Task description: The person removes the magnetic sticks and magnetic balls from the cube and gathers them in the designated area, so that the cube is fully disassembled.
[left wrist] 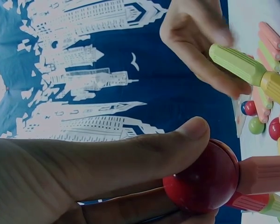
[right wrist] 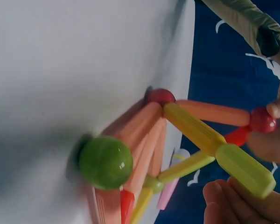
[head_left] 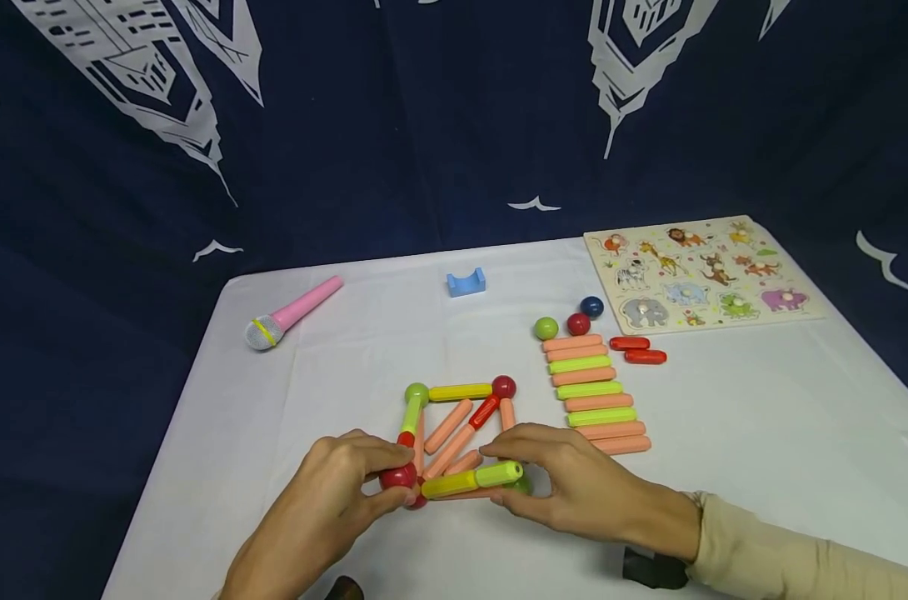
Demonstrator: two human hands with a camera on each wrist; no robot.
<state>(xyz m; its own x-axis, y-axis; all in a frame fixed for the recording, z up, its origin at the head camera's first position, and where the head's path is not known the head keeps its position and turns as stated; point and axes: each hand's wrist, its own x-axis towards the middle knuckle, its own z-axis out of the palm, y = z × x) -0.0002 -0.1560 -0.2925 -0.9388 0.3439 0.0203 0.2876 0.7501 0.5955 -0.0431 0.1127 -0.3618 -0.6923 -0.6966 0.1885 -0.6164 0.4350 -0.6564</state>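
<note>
My left hand (head_left: pixel 322 487) pinches the raised red ball (head_left: pixel 398 476), right hand (head_left: pixel 581 479) parted around the lime rod (head_left: pixel 501 474), gripping nothing. Probably light, stiff, slickish; I'd hold near-left, by that ball.

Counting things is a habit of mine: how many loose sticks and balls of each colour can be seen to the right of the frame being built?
Orange sticks: 6
Green sticks: 3
Red sticks: 2
Green ball: 1
Red ball: 1
Blue ball: 1
Total: 14

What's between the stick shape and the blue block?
Just bare white tabletop: the head view shows nothing lying between the stick shape and the blue block.
</note>
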